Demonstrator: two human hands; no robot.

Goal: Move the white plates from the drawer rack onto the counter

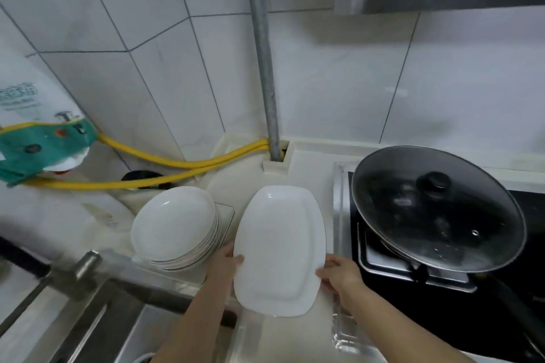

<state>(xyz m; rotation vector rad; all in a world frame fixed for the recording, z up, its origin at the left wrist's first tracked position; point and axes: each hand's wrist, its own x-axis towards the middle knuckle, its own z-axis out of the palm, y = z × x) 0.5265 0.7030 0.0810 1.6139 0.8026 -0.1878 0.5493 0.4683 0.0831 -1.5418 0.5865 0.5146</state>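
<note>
Here both hands [227, 262] grip a glossy white oblong platter [280, 247].

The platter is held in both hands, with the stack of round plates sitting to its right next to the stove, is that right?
Not quite. The head view shows the stack of round plates to the left of the platter, on the sink side; the pan with its glass lid is what sits to the right. The left hand and right hand do both hold the platter.

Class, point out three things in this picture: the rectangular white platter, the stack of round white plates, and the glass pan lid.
rectangular white platter [280, 247], head view, its flat centre.
stack of round white plates [174, 222], head view, top plate's well.
glass pan lid [436, 181], head view, its black knob.
</note>
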